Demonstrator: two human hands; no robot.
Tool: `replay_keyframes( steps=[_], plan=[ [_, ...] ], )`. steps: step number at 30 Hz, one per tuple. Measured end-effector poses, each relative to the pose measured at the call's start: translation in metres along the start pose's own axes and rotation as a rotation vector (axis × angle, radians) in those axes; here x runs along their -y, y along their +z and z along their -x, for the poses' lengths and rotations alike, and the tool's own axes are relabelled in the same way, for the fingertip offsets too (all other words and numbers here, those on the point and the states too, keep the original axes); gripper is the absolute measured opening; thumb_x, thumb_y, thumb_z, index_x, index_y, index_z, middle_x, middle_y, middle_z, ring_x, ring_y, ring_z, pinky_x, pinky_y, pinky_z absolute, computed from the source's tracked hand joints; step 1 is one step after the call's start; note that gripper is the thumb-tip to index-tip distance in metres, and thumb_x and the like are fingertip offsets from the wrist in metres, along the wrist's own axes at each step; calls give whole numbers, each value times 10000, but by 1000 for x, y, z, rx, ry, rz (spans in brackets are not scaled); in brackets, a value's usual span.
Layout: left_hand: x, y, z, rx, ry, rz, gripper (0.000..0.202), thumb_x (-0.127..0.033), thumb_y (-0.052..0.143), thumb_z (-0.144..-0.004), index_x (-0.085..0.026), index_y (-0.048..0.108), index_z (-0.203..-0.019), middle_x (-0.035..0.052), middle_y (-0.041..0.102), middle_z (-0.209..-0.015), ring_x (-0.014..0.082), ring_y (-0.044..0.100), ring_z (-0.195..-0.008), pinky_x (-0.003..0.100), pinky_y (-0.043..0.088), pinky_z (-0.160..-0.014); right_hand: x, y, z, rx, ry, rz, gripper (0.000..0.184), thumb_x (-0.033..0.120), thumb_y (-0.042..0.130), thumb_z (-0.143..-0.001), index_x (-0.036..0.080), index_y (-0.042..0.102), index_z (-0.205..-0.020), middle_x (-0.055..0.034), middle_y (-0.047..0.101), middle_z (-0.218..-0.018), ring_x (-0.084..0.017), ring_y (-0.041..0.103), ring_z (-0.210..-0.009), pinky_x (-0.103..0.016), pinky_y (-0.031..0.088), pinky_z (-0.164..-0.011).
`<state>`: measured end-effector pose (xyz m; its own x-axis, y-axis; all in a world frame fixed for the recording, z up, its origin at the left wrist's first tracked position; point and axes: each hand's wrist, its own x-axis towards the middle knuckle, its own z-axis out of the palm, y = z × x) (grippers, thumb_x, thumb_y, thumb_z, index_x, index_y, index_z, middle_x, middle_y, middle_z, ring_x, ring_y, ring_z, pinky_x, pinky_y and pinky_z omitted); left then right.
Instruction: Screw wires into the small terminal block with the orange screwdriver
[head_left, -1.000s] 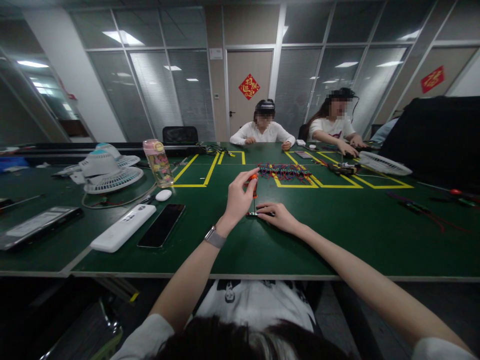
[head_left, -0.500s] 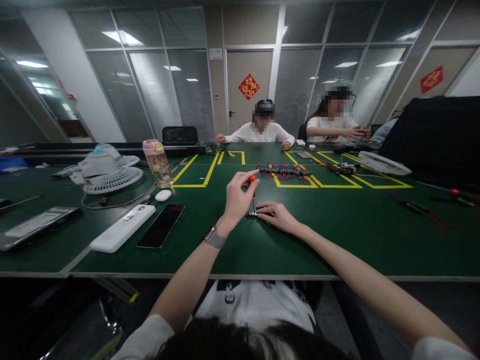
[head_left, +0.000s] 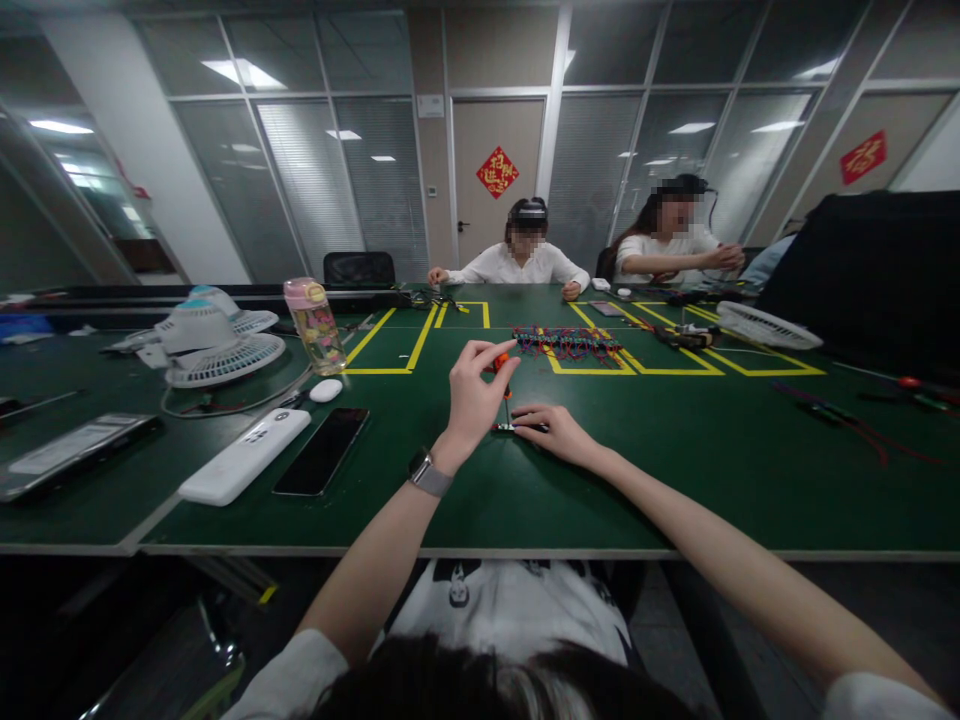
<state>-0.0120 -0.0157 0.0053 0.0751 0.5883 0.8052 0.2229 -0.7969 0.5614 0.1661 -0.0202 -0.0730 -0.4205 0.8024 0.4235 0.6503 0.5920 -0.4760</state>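
Note:
My left hand (head_left: pixel 477 392), with a watch on its wrist, grips the orange and black handle of a screwdriver (head_left: pixel 508 393) between thumb and fingers. The screwdriver stands upright, its thin shaft reaching down to a small circuit board (head_left: pixel 504 428) lying on the green table. My right hand (head_left: pixel 559 434) rests low on the table, its fingers closed on the board's right end. Fingers hide part of the board. Just beyond my hands lies a row of small boards with red and blue wires (head_left: pixel 568 344).
To the left lie a black phone (head_left: pixel 322 452), a white power bank (head_left: pixel 246 458) and a white oval case (head_left: pixel 326 390). A drink bottle (head_left: pixel 315 328) and a white fan (head_left: pixel 217 345) stand farther back. Two people sit across the green table (head_left: pixel 675 480). More wired boards (head_left: pixel 832 412) lie right.
My hands and the screwdriver stay nearly in place, with the left fingers shifting slightly on the handle. The person at the far right has moved their hands a little.

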Motion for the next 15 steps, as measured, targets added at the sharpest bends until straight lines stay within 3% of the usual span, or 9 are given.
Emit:
replay_keyframes(
  steps=[6,9,15],
  plan=[
    [-2,0,-3,82,-94,120,289,-257,453,-936,-197,642,-1146,74,616,-1122,151,601,-1019,264,485,-874,-1,1,0,-1,-1,-13,210,288,579,-874,233,748,-987,-83,689,-1129,-243,658,-1013,-395,498,-924],
    [-2,0,-2,136,-105,205,303,-215,424,-943,-196,617,-1175,65,655,-1092,145,635,-959,255,506,-823,-2,1,0,-1,-9,-6,209,283,581,-873,236,747,-991,-81,690,-1127,-244,657,-1013,-393,499,-922],
    [-3,-2,0,22,-15,-80,200,-276,605,-857,-205,692,-1023,40,570,-892,137,582,-790,247,498,-720,1,0,0,-1,-7,4,215,274,580,-877,211,747,-995,-95,688,-1127,-245,651,-1023,-385,495,-932]
  ],
)
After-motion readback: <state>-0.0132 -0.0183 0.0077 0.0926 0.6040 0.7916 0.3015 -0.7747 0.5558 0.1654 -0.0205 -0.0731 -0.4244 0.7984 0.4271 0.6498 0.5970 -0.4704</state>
